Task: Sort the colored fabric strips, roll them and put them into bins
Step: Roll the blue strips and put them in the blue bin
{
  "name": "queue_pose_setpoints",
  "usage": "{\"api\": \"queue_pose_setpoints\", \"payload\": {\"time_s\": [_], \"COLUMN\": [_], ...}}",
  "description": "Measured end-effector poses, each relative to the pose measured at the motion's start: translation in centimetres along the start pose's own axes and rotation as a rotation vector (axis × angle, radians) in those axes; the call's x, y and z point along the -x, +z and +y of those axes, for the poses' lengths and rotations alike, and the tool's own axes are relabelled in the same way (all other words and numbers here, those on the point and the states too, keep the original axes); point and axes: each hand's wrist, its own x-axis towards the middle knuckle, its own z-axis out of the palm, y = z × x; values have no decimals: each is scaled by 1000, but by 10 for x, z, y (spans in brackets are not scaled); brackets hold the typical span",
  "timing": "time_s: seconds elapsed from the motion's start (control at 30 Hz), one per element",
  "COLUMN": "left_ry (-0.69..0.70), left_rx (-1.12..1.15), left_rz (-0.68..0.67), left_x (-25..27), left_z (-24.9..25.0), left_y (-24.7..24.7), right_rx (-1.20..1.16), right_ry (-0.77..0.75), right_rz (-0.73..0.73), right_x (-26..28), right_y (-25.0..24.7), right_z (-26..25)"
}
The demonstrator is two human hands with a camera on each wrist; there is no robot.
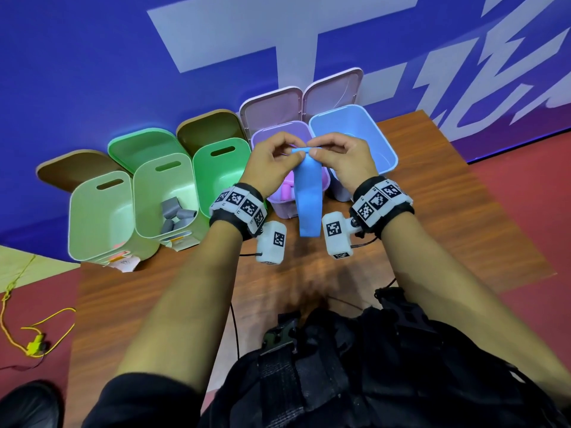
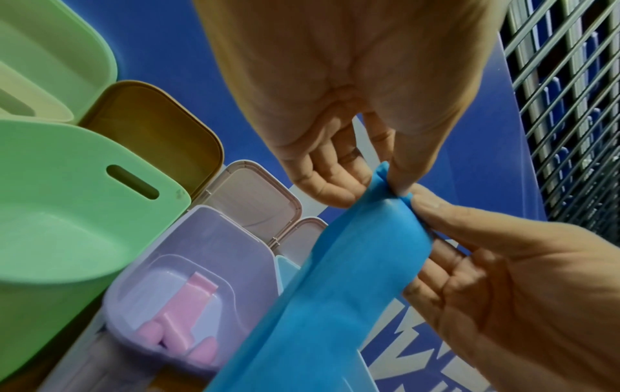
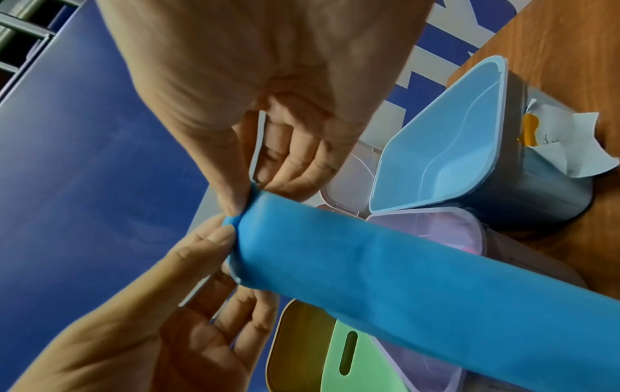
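A blue fabric strip [image 1: 306, 196] hangs in the air above the table, in front of the purple bin [image 1: 279, 134]. My left hand [image 1: 275, 162] and right hand [image 1: 340, 159] both pinch its top edge between thumb and fingers. In the left wrist view the blue strip [image 2: 335, 291] drops from the pinching fingertips [image 2: 399, 185]. The right wrist view shows the blue strip [image 3: 385, 265] with its top end curled over at the two hands. The light blue bin [image 1: 355, 131] stands open just behind my right hand. Pink rolls [image 2: 181, 329] lie in the purple bin.
A row of open bins stands along the blue wall: three green ones [image 1: 102, 217], the middle one holding grey rolls [image 1: 177, 214], then purple and light blue. The wooden table [image 1: 448, 230] ends right of the bins. A yellow cord [image 1: 34, 335] lies on the floor at left.
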Motion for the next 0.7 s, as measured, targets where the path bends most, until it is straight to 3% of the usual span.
{"api": "queue_pose_setpoints", "payload": {"time_s": [0.23,0.47,0.7], "left_ry": [33,-57,-17], "left_rx": [29,100,68], "left_rz": [18,56,39], "left_x": [1,-2,-3], "left_z": [3,-4,-2], "left_y": [1,4,2], "right_rx": [-101,-35,-44], "right_ry": [60,6,-5], "right_rz": [-29,-35,-36], "right_x": [2,4,3], "right_y": [1,-2,-4], "right_z": [8,3,3]}}
